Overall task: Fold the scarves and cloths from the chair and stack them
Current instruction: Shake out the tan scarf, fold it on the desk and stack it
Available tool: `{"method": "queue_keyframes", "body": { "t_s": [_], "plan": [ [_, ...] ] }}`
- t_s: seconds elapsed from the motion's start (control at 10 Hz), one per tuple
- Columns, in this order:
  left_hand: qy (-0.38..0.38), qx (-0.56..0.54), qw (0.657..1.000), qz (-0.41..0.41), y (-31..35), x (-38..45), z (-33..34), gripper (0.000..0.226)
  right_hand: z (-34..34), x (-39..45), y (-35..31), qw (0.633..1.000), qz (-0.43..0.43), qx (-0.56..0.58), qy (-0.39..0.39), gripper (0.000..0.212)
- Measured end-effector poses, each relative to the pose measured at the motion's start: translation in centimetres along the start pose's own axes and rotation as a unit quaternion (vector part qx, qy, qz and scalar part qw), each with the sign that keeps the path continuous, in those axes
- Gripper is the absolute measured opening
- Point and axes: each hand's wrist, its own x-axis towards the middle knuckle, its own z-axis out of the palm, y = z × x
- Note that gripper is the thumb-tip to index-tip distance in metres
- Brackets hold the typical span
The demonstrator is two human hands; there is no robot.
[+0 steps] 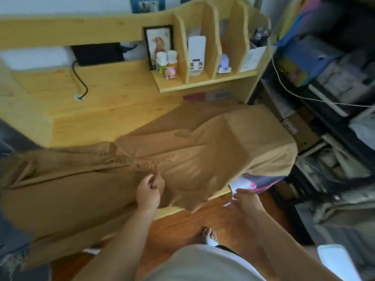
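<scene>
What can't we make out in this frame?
- Brown cloth: its left end is cut off by the head view's left edge.
- Stack under the cloth: mostly draped over, only a pink and white corner shows.
- Right hand: motion blurred, grip unclear.
- Left hand: fingers curled into the cloth's folds.

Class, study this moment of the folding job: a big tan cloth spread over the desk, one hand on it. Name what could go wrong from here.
1. The tan cloth overhangs the desk edge on the left and front; its weight may drag it floorwards.
2. Only the left hand pinches it; the right hand is off it, so folds may skew.
3. The cloth hides a stack at the right, which could topple.
</scene>
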Motion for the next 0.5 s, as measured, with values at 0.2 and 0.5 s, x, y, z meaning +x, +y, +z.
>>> {"method": "queue_keyframes", "body": {
  "t_s": [0.2,0.5],
  "plan": [
    [0.14,0.16,0.976,-0.04,-0.4,-2.7,4.6,0.02,-7.7,5.4,-3.0,0.995,0.031,0.093,0.006,0.018],
    [0.115,0.114,0.969,-0.184,-0.4,-4.0,7.5,0.035,-12.8,13.6,-4.0,0.89,0.141,0.429,0.066,0.006]
  ]
}}
